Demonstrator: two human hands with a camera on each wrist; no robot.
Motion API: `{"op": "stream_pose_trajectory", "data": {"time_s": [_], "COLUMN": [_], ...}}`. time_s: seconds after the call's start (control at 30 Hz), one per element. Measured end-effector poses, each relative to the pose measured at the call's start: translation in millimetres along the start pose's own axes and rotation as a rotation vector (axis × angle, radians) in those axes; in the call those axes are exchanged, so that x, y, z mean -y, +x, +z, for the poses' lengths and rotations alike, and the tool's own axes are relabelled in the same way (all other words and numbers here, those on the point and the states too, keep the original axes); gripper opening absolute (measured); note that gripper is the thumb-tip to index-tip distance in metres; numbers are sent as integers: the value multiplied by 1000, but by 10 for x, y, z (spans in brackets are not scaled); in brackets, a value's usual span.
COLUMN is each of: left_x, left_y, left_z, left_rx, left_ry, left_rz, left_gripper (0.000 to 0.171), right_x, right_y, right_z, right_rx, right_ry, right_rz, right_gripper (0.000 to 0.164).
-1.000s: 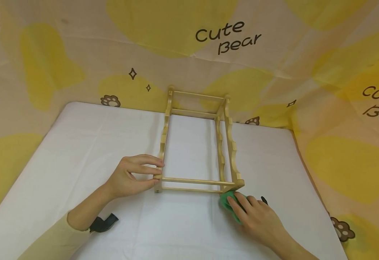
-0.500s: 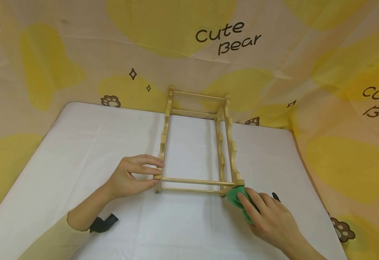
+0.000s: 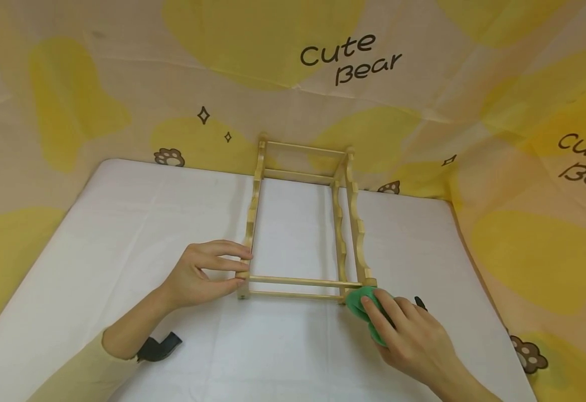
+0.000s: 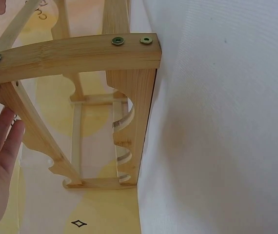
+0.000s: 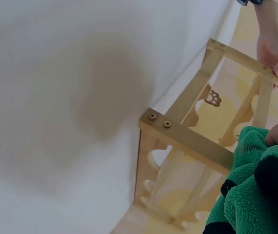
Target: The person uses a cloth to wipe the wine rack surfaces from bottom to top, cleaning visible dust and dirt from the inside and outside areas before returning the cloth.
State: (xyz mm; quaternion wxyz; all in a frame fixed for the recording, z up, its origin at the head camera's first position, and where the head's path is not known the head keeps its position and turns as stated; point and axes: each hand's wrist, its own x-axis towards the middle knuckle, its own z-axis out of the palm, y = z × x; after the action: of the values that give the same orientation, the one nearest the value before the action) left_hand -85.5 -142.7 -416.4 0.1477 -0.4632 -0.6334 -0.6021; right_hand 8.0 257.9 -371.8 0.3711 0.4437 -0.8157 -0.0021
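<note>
A light wooden rack (image 3: 305, 281) with scalloped side rails lies on the white table, its far end against the printed cloth backdrop. My left hand (image 3: 197, 276) pinches its near left corner between thumb and fingers; those fingers (image 4: 5, 141) also show at the rail in the left wrist view. At the near right corner, my right hand (image 3: 411, 329) grips a green fluffy cloth (image 5: 248, 195) and presses it to the wood. The cloth hides part of that corner. Screw heads (image 5: 159, 120) dot the end bar (image 5: 188, 139) in the right wrist view.
The white-covered table (image 3: 137, 234) meets a yellow and cream backdrop (image 3: 273, 56) at its back and sides. A dark strap (image 3: 159, 346) sits by the left wrist. Small black parts (image 5: 273, 173) show on the green cloth.
My right hand has slid the green cloth rightward and slightly up along the rack's near right corner, then a little back to the left. The left hand and the rack stay put.
</note>
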Motion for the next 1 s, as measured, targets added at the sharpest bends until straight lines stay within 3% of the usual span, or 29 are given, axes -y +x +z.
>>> {"op": "stream_pose_trajectory", "data": {"time_s": [0.5, 1.0], "left_x": [6, -2], "left_y": [-7, -16], "left_z": [-9, -4], "left_rx": [-1, -1], "left_ry": [1, 16], "left_rz": [2, -1], "left_gripper": [39, 45], "right_x": [165, 393], "right_y": [222, 649], "right_z": [204, 473], "right_rx": [3, -12], "right_ry": [29, 53], "right_rz": [-3, -74], "right_gripper": [38, 37]}}
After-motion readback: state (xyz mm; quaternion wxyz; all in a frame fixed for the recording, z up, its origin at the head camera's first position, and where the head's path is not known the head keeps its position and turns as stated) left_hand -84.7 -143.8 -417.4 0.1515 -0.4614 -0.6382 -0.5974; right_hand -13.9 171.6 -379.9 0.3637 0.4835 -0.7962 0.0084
